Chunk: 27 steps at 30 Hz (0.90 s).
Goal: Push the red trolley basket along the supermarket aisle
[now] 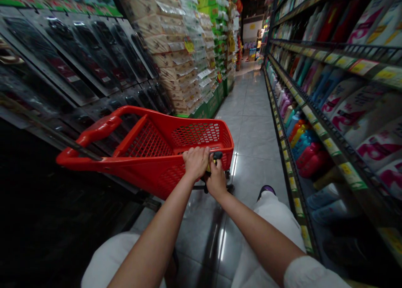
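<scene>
A red plastic shopping cart (125, 164) stands in front of me, its handle toward the left and its perforated basket toward the right. My left hand (196, 162) lies over the near side rim, fingers curled round it. Close beside it, my right hand (216, 181) is closed on a small black and yellow object (216, 155). A dark rounded end of that object pokes up above the fingers; the rest is hidden, so its kind is unclear. The two hands nearly touch at the cart's right end.
Shelves (317, 129) of bottles and packs line the right side. Stacked tissue packs (169, 49) and a rack of hanging dark packaged goods (94, 49) stand on the left. The grey tiled aisle (251, 108) runs ahead between them. My shoe (266, 190) is near the right shelf.
</scene>
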### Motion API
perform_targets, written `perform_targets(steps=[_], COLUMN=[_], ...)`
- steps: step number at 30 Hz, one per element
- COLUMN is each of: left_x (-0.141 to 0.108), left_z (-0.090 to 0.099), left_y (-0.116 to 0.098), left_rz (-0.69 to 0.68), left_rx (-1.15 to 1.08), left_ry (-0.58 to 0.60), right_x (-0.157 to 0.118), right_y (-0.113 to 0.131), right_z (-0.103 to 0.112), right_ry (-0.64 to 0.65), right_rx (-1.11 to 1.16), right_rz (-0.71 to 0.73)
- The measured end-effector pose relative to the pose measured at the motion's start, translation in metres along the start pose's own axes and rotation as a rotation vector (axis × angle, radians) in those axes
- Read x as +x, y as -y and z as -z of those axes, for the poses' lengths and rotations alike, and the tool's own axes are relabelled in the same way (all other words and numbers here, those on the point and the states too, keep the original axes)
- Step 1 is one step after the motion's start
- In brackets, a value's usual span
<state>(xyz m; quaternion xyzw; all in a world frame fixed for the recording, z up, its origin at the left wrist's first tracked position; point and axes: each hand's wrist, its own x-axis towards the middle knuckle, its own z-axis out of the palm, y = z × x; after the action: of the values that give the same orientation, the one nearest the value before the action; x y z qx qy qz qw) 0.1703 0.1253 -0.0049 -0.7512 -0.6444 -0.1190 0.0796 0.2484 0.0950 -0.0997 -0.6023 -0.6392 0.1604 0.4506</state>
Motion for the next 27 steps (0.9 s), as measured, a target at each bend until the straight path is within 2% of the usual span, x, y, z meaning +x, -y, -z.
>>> perform_targets(steps=[5, 8, 10, 13, 16, 21, 27], left_x=[-0.001, -0.001, 0.000, 0.001, 0.001, 0.001, 0.000], left_z=[-0.001, 0.000, 0.000, 0.000, 0.000, -0.003, -0.003], left_y=[0.003, 0.004, 0.004, 0.003, 0.002, 0.002, 0.003], left_rz=[0.001, -0.007, -0.010, 0.000, 0.012, 0.009, -0.018], left_rx=[0.011, -0.005, -0.010, -0.012, -0.034, -0.047, -0.030], left_ry=[0.026, 0.022, 0.014, 0.013, 0.019, 0.020, 0.017], right_x=[0.008, 0.013, 0.015, 0.020, 0.028, 0.032, 0.020], right_y=[-0.008, -0.024, -0.036, -0.048, -0.051, -0.033, -0.011], right_z=[0.025, 0.045, 0.052, 0.057, 0.057, 0.047, 0.041], right_ry=[0.117, 0.114, 0.045, -0.151, -0.291, -0.215, 0.013], right_rx=[-0.302, -0.369, -0.324, -0.126, 0.037, -0.025, -0.241], right_rz=[0.137, 0.159, 0.089, -0.060, -0.095, -0.111, 0.153])
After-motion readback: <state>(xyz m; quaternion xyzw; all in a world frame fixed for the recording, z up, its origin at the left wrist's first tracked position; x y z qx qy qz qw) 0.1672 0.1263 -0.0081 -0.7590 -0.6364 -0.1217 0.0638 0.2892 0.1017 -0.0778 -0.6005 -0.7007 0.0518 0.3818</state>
